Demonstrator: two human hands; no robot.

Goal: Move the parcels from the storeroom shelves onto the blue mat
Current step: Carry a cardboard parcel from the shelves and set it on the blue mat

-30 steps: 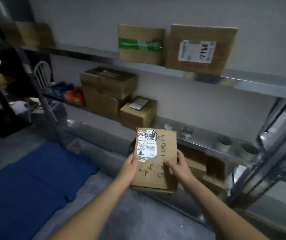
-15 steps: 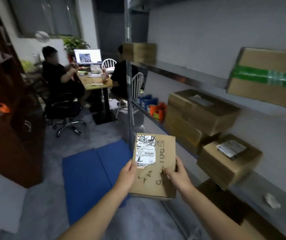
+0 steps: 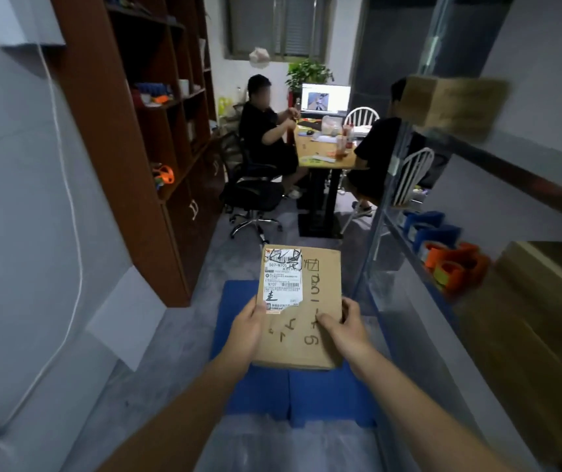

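I hold a flat brown cardboard parcel (image 3: 310, 294) with a white shipping label and black handwriting, out in front of me at the middle of the view. My left hand (image 3: 247, 330) grips its left edge and my right hand (image 3: 347, 330) grips its right edge. The blue mat (image 3: 306, 393) lies on the grey floor directly below the parcel, partly hidden by it and my arms. More brown boxes sit on the metal shelves at my right: one on the upper shelf (image 3: 453, 107) and one on the lower shelf (image 3: 552, 267).
The metal shelving (image 3: 385, 185) runs along my right, with blue and orange tape rolls (image 3: 449, 257) on it. A tall brown bookcase (image 3: 143, 148) stands at the left. Ahead, two seated people (image 3: 266, 137) share a wooden table (image 3: 323, 155) with a laptop.
My view has swung left from the shelves toward the room. The parcel, still held in both hands, now hangs over the blue mat rather than beside the shelf.
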